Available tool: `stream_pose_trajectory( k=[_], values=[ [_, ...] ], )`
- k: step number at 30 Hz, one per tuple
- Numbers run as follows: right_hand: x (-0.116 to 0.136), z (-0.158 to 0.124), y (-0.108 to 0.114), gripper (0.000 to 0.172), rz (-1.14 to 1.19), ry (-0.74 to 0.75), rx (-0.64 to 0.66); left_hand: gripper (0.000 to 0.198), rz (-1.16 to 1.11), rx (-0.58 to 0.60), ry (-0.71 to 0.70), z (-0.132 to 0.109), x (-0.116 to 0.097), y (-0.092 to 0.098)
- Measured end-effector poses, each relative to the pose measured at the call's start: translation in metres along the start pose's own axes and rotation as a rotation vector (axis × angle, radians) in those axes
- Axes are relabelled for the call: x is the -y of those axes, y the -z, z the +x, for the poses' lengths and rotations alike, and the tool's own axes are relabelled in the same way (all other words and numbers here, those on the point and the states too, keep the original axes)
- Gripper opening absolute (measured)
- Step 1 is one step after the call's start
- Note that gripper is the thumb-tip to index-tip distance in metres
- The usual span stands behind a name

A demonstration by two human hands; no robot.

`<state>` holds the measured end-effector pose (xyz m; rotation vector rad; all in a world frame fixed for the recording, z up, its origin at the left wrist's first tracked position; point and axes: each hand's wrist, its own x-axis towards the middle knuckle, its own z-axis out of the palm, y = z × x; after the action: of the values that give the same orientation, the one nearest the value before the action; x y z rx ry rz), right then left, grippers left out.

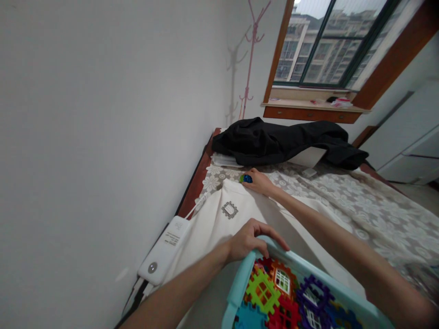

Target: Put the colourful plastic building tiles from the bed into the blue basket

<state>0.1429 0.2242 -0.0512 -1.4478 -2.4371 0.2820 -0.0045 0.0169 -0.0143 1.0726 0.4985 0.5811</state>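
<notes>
My left hand (252, 240) grips the far rim of a light blue plastic bin (240, 283) at the bottom of the head view. The bin holds several bright interlocking block tiles (274, 297) in green, red, purple and orange. My right hand (261, 182) reaches far forward across the bed. Its fingers are closed on a small blue and green toy piece (246, 178) lying on the lace cover beside a white garment (236, 219).
A lace bedspread (360, 205) covers the bed. Black clothing (284, 141) lies heaped at its far end. A white power bank (163, 251) with a cable rests by the wall at left. A pink coat stand (252, 55) and a window (329, 41) are beyond.
</notes>
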Motion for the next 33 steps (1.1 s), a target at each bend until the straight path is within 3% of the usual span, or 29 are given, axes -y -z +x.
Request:
stream_pose_trajectory(
  k=[3,7,10,13,16,19,23,27,30,33],
  values=[
    [0.002,0.010,0.003,0.042,-0.046,0.003,0.052,0.044,0.010,-0.009,-0.007,-0.001,0.000,0.000],
    [0.014,0.006,0.017,0.044,0.024,0.043,-0.071,0.045,0.022,-0.013,-0.011,-0.001,-0.001,-0.001],
    [0.041,-0.019,0.019,0.048,0.190,0.201,-0.116,0.046,0.015,0.001,-0.021,-0.002,-0.002,-0.002],
    [0.073,-0.056,0.008,0.054,0.253,0.362,0.036,0.047,0.028,0.021,-0.041,-0.001,-0.004,-0.003],
    [0.095,-0.085,-0.006,0.046,0.278,0.390,0.096,0.047,0.060,0.024,-0.059,0.000,-0.005,-0.003],
    [0.101,-0.096,-0.013,0.040,0.299,0.354,0.066,0.047,0.074,0.020,-0.056,0.001,-0.005,-0.002],
    [0.086,-0.098,-0.009,0.036,0.491,0.296,0.038,0.044,0.090,-0.003,-0.051,0.002,-0.003,0.000],
    [0.056,-0.105,0.024,0.032,0.736,0.198,0.007,0.044,0.096,-0.074,-0.052,0.001,-0.002,0.002],
    [0.037,-0.124,0.073,0.038,0.917,0.098,-0.094,0.042,0.071,-0.152,-0.110,0.000,-0.004,0.003],
    [0.036,-0.156,0.124,0.041,0.903,0.191,-0.161,0.038,0.027,-0.251,-0.142,-0.001,-0.006,0.003]
  ],
)
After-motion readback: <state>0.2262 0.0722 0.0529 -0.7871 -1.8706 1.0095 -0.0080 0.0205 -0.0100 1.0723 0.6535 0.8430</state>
